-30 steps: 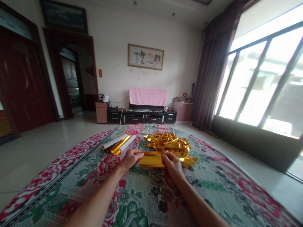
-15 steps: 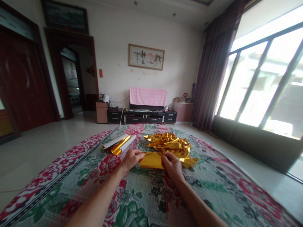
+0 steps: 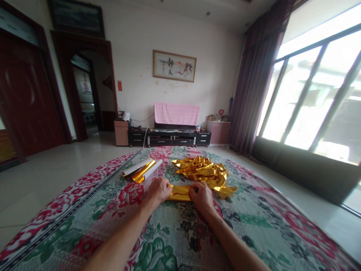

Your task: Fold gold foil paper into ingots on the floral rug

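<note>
A small sheet of gold foil paper (image 3: 181, 193) lies on the flowered cloth between my hands, with a crease or fold running along it. My left hand (image 3: 160, 190) is closed on its left end, fingers curled in. At the right end my right hand (image 3: 202, 195) grips the same sheet, thumb and fingers pinched together. Just beyond it rests a heap of folded gold foil pieces (image 3: 207, 173). To the left, loosely curled gold sheets with white backs (image 3: 143, 170) lie apart from my hands.
The flowered cloth (image 3: 113, 222) covers the rounded surface in front of me. Across the tiled floor stands a low black cabinet (image 3: 172, 139) with a pink cloth (image 3: 177, 113) above it. A large window (image 3: 316, 94) and purple curtain (image 3: 248, 86) are at the right.
My fingers have curled further in over the gold sheet. It shows a narrower strip with a crease where it was flatter before. The heap and the curled sheets have stayed put.
</note>
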Available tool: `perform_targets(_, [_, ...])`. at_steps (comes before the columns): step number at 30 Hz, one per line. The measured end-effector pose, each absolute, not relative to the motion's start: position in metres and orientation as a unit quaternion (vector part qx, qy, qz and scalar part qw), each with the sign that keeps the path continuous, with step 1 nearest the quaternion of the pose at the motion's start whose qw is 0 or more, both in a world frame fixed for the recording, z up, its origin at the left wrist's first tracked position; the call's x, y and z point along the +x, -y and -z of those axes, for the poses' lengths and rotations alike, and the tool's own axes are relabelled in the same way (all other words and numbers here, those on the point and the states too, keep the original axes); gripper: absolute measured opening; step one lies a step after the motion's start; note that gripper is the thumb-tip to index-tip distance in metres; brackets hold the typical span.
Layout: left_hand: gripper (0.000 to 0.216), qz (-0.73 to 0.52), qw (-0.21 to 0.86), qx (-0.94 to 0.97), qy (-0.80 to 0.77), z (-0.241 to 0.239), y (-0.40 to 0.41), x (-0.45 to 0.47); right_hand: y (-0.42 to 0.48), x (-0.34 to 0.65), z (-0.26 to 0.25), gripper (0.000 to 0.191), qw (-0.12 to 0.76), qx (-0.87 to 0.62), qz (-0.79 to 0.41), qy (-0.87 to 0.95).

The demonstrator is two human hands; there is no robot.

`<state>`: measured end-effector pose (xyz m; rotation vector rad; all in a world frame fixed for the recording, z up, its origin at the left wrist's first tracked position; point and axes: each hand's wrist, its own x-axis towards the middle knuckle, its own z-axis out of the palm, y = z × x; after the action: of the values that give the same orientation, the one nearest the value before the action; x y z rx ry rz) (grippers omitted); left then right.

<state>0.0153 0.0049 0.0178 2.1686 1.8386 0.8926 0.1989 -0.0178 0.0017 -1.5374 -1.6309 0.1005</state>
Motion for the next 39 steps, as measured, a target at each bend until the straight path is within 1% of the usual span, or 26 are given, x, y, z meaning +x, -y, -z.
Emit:
perform_targets(5, [0.024, -0.188, 0.020, 0.743, -0.643, -0.025, 0.003, 0.018, 0.019, 0.197, 0.000, 0.016, 0.391, -0.623, -0.022, 0.677])
perform_targets(11, [0.026, -0.144, -0.022, 0.746, -0.650, -0.024, 0.006, 0.020, 0.019, 0.196, -0.001, 0.015, 0.356, -0.641, -0.024, 0.679])
perform_targets(17, [0.024, -0.138, -0.060, 0.753, -0.640, -0.021, 0.007, 0.023, 0.019, 0.196, -0.001, 0.014, 0.332, -0.656, -0.012, 0.678])
perform_targets(21, [0.023, -0.133, -0.054, 0.751, -0.644, -0.021, 0.008, 0.022, 0.020, 0.194, -0.001, 0.025, 0.336, -0.655, -0.008, 0.677])
perform_targets(26, [0.024, -0.138, -0.042, 0.750, -0.646, -0.019, 0.007, 0.020, 0.021, 0.194, -0.001, 0.016, 0.320, -0.640, 0.005, 0.698])
perform_targets(30, [0.027, -0.151, -0.040, 0.750, -0.643, -0.017, 0.006, 0.019, 0.022, 0.194, -0.002, 0.019, 0.314, -0.638, 0.011, 0.703])
perform_targets(35, [0.021, -0.153, -0.033, 0.752, -0.640, -0.018, 0.008, 0.018, 0.023, 0.195, -0.002, 0.020, 0.318, -0.631, 0.015, 0.707])
perform_targets(39, [0.022, -0.149, -0.032, 0.749, -0.645, -0.019, 0.010, 0.018, 0.023, 0.195, -0.003, 0.020, 0.316, -0.634, 0.014, 0.705])
